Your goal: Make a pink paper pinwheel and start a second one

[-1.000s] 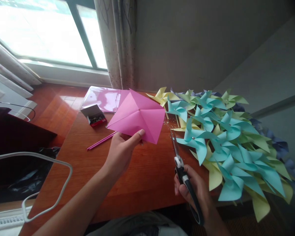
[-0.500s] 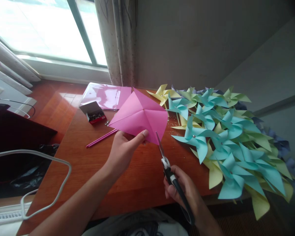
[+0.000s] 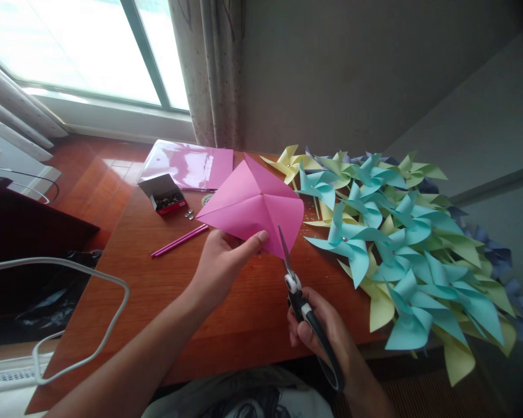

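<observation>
A square of pink paper [image 3: 248,200] with crossing creases is pinched along its near edge by my left hand [image 3: 226,255], thumb on top and fingers underneath. My right hand [image 3: 320,325] grips black-and-white scissors [image 3: 294,284] by the handles. Their blades reach over the paper's near right corner, along the crease there. How far the cut runs in is hard to make out. Both the paper and the scissors are held above the wooden table [image 3: 174,313].
Finished paper pinwheels [image 3: 401,249] in turquoise, yellow, green and purple cover the right side. Behind the left hand are pink sticks [image 3: 178,241], an opened small box [image 3: 168,200] of metal pieces and a pink paper pack [image 3: 187,165]. A white cable [image 3: 122,302] loops at left.
The pink paper has shifted slightly to the right with my left hand. The scissor blades sit a little further along the corner crease. More of a round item behind the paper shows.
</observation>
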Demonstrator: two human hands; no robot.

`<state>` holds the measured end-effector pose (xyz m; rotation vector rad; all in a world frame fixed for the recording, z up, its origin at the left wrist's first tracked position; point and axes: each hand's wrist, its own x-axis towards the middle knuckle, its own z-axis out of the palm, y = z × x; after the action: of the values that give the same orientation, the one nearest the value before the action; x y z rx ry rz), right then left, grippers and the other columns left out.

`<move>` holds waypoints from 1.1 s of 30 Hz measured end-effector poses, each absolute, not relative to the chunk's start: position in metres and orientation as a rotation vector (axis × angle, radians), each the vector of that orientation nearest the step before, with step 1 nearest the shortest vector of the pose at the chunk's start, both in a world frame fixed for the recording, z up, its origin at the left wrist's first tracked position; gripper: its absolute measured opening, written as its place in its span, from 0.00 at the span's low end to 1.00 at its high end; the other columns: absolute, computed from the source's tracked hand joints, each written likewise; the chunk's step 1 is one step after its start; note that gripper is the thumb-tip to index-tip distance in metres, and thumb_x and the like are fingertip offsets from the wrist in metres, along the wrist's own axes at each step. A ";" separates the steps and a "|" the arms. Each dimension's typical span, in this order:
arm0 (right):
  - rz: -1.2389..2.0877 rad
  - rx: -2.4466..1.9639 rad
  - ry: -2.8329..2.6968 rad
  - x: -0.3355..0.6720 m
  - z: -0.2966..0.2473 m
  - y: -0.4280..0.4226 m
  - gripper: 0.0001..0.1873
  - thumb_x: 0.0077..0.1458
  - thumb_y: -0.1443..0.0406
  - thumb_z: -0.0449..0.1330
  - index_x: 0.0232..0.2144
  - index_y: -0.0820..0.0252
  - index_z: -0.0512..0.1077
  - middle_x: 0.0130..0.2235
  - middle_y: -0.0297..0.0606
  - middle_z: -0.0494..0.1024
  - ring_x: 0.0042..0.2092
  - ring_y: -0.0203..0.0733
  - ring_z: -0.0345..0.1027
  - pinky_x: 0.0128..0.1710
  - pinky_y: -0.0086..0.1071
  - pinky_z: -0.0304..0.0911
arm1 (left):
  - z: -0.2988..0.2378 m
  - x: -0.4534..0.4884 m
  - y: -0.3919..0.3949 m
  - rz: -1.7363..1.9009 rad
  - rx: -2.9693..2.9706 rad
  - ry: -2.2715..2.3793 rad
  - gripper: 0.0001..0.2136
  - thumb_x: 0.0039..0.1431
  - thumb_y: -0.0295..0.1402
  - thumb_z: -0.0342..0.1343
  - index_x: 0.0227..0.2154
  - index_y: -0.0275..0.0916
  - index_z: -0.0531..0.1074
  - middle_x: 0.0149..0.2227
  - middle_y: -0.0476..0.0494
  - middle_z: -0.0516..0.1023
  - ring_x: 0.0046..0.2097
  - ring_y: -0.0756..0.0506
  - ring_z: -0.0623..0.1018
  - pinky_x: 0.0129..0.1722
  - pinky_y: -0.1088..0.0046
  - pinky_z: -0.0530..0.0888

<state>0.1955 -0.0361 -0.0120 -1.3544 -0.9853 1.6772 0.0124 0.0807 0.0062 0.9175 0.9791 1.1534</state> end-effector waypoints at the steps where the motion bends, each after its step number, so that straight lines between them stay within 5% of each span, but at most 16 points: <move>1: 1.678 -1.351 -0.986 0.195 -0.012 -0.036 0.30 0.48 0.41 0.66 0.37 0.58 0.65 0.30 0.31 0.65 0.29 0.34 0.59 0.29 0.28 0.58 | 0.007 0.012 0.081 1.150 0.922 0.981 0.09 0.53 0.34 0.68 0.26 0.35 0.76 0.25 0.47 0.78 0.29 0.49 0.75 0.30 0.74 0.70; 33: 1.700 -1.393 -0.920 0.195 -0.003 -0.034 0.26 0.49 0.46 0.69 0.34 0.59 0.66 0.29 0.30 0.68 0.26 0.32 0.62 0.25 0.25 0.61 | 0.011 0.014 0.080 1.165 0.913 0.981 0.08 0.51 0.34 0.68 0.27 0.35 0.76 0.25 0.47 0.78 0.28 0.48 0.76 0.29 0.73 0.71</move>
<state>0.1953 -0.0344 -0.0028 -1.3925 -0.9205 1.6999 0.0140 0.0804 0.0113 0.9129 0.9812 1.1648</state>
